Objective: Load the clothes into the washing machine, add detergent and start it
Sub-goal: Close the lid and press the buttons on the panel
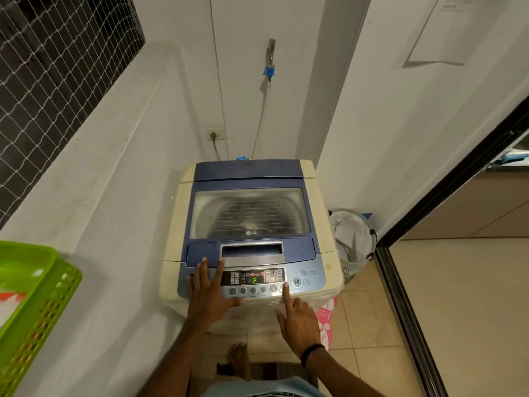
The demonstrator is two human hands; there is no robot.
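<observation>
Left hand [210, 293] lies flat, right hand [299, 319] presses one straight finger on the closed washing machine's [249, 173] lit control panel [254, 277]; seemingly only starting remains.

- One washing machine [249, 282], a top-loader, with one windowed lid [249, 216].
- Two hands at its control panel: one left hand [207, 293] and one right hand [297, 319].
- Five small round buttons [253, 290] show in one row; the right hand's index finger covers the row's right end.
- Two larger round buttons [296, 282] beside the row.
- One lit display [254, 279].
- One green basket [34, 305].
- One white mesh hamper [353, 242].
- One pink packet [327, 319] on the floor.
- One wall socket [215, 134], holding one plug.
- One tap [270, 53] and one hose [262, 118].
- One dark wristband [312, 352].
- One bare foot [240, 359].
</observation>
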